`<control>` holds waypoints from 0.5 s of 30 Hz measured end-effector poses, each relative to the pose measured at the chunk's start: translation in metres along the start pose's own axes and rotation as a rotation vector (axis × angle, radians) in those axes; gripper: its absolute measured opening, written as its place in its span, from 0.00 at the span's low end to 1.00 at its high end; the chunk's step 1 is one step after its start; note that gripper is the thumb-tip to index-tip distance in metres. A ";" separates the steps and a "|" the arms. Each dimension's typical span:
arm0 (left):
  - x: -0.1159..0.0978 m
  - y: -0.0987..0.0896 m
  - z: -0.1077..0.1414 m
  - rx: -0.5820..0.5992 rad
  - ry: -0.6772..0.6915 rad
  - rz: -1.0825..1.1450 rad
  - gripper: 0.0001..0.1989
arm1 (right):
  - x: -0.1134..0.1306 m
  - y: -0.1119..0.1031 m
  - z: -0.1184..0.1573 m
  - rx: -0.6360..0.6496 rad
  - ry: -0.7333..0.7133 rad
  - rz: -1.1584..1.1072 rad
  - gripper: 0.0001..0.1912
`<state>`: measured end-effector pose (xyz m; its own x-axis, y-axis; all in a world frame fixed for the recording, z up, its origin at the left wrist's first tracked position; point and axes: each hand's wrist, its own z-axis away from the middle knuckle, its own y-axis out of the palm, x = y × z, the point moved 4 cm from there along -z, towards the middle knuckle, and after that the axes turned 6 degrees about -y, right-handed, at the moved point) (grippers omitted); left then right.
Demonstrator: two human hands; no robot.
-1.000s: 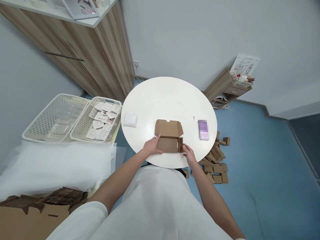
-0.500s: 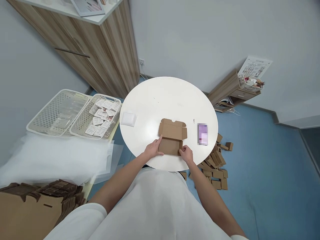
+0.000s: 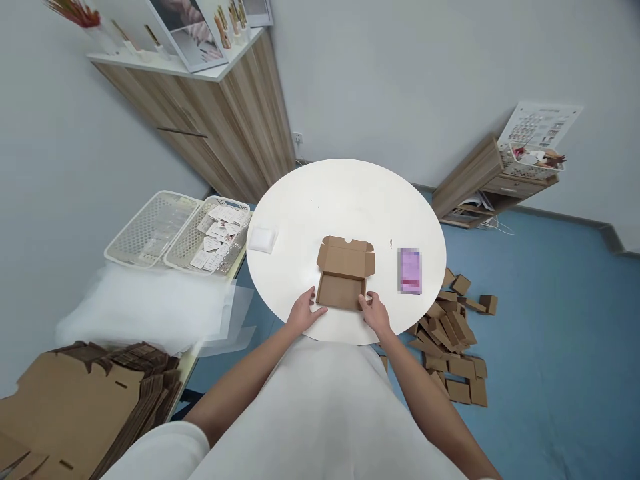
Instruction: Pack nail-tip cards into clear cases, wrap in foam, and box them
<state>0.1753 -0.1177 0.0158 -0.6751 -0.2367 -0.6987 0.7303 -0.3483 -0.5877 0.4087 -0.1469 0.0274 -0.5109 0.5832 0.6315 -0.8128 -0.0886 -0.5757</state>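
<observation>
A brown cardboard mailer box (image 3: 342,291) lies on the round white table (image 3: 350,193), its lid (image 3: 346,259) folded back away from me and its tray bare inside. My left hand (image 3: 303,313) is at the tray's front left corner, thumb and fingers spread, holding nothing. At the right end of the tray is my right hand (image 3: 376,313), thumb and fingers apart around the corner. Whether its thumb touches the wall I cannot tell. To the right lies a purple item (image 3: 411,271), blurred out by pixels. A small white packet (image 3: 263,239) rests at the table's left edge.
Left of the table, a side table bears two white baskets, one with cards (image 3: 220,230), plus white foam sheets (image 3: 145,307) and stacked flat cardboard (image 3: 75,407). Folded boxes (image 3: 450,333) lie heaped on the floor at right. A wooden cabinet (image 3: 250,113) stands behind.
Both hands have loosened from the box: the left has drawn off its left side and the right has eased its pinch on the right wall. The view has shifted slightly.
</observation>
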 end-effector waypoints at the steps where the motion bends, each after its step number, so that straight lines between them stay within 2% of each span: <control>1: 0.000 0.001 0.002 -0.002 -0.022 0.055 0.37 | -0.003 0.001 0.004 0.028 0.000 -0.105 0.27; 4: -0.001 0.003 0.006 0.011 -0.084 0.184 0.33 | -0.007 0.006 0.013 0.096 0.011 -0.410 0.29; 6: -0.003 0.005 0.006 0.035 -0.109 0.229 0.32 | -0.007 0.010 0.014 0.100 0.006 -0.531 0.28; 10: -0.009 0.009 0.001 0.069 -0.133 0.261 0.34 | -0.006 0.011 0.007 0.034 -0.037 -0.615 0.26; 15: -0.016 0.013 -0.010 0.095 -0.138 0.269 0.37 | -0.005 0.008 -0.005 0.019 -0.049 -0.643 0.26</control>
<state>0.1967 -0.1096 0.0153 -0.4712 -0.4508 -0.7581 0.8762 -0.3378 -0.3437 0.4059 -0.1464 0.0175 0.0680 0.4870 0.8708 -0.9657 0.2514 -0.0652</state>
